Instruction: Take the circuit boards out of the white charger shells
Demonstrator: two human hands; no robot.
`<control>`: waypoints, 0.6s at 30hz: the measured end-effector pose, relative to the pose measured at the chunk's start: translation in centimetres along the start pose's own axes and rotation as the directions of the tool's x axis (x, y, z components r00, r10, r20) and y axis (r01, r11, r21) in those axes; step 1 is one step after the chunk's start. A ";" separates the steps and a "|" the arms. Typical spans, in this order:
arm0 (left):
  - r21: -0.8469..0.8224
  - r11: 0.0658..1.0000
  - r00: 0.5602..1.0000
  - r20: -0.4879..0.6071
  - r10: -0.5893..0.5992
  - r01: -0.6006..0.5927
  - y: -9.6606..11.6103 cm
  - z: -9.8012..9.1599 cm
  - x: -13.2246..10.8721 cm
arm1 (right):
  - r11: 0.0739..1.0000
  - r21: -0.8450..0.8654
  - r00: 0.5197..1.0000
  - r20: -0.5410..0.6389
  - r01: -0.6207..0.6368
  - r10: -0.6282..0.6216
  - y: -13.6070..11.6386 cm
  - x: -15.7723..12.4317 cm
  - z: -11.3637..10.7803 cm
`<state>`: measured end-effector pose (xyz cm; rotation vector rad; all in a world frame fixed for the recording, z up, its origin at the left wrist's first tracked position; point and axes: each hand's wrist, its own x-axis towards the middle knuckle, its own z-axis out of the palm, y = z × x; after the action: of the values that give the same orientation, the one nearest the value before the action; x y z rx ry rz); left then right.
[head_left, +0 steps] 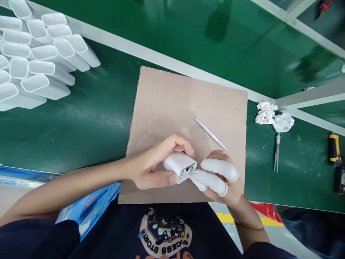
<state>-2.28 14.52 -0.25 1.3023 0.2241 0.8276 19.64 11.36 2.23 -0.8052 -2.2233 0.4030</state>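
My left hand (159, 165) is wrapped round a white plastic housing (176, 160), thumb on the near side and fingers over the far side. Its open end faces right and shows metallic and dark parts inside. My right hand (219, 176) wears white finger cots (215, 181) on several fingers. Those fingertips are pinched together right at the housing's opening; anything small between them is hidden. Beyond the right hand, metal tweezers (210, 133) lie on a sheet of cardboard (167, 100), with small dark specks beside them.
Several white empty housings (40, 68) stand grouped at the left on the green table (94, 118). Crumpled white finger cots (283, 122) and a second pair of tweezers (277, 153) lie at the right. A yellow-and-black tool (334, 147) is farther right. A metal frame bar (161, 59) runs behind the cardboard.
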 end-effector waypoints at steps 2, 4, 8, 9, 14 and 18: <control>0.017 1.000 1.000 0.005 -0.006 0.005 0.1 0.0 0.0 | 1.000 -0.006 1.000 -0.009 0.018 -0.018 0.0 -0.1 0.1; 0.018 1.000 1.000 0.014 -0.022 0.022 0.2 -0.1 0.1 | 0.999 -0.027 0.999 -0.028 0.032 -0.032 -0.1 -0.2 0.2; -0.008 0.998 0.998 0.036 -0.058 0.058 0.3 -0.4 0.3 | 0.999 -0.044 1.000 -0.018 0.017 -0.017 -0.3 0.0 0.5; -0.016 0.998 0.997 0.045 -0.065 0.066 0.3 -0.5 0.3 | 0.999 -0.046 1.000 -0.012 0.012 -0.013 -0.3 0.0 0.5; -0.158 0.969 0.982 0.064 -0.179 0.187 0.2 -0.5 0.3 | 0.999 -0.030 0.999 -0.035 0.009 -0.010 -0.2 0.1 0.3; -0.237 0.941 0.970 0.086 -0.226 0.240 0.4 -0.5 0.4 | 0.999 0.030 0.999 -0.026 -0.031 0.032 0.1 -0.2 0.0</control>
<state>-2.48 15.18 0.13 1.0415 0.2176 0.5939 19.73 11.29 2.08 -0.8261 -2.1777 0.4366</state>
